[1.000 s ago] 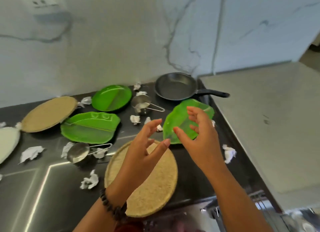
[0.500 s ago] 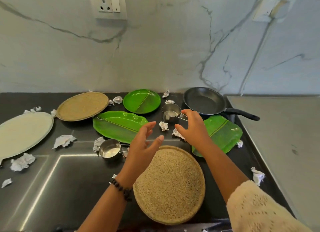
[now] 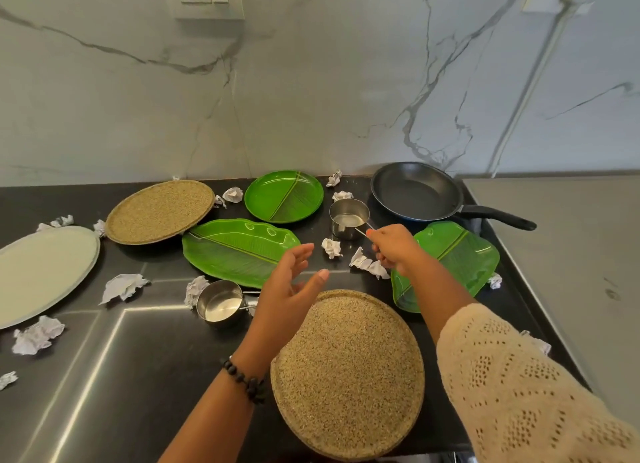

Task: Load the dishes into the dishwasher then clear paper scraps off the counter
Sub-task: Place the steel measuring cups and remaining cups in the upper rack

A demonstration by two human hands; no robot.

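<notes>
Pinching the wire handle of the small steel measuring cup (image 3: 349, 218), the right hand (image 3: 394, 249) should lift level; the left hand (image 3: 289, 287) hovers open, empty.

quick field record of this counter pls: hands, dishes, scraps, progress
right hand: pinches the wire handle of the far steel cup
left hand: open, above the counter, holding nothing
dishes: near steel cup, frying pan, three green plates, two woven plates, one pale plate
paper scraps: many, scattered among the dishes
progress: dishes and scraps on the counter
</notes>
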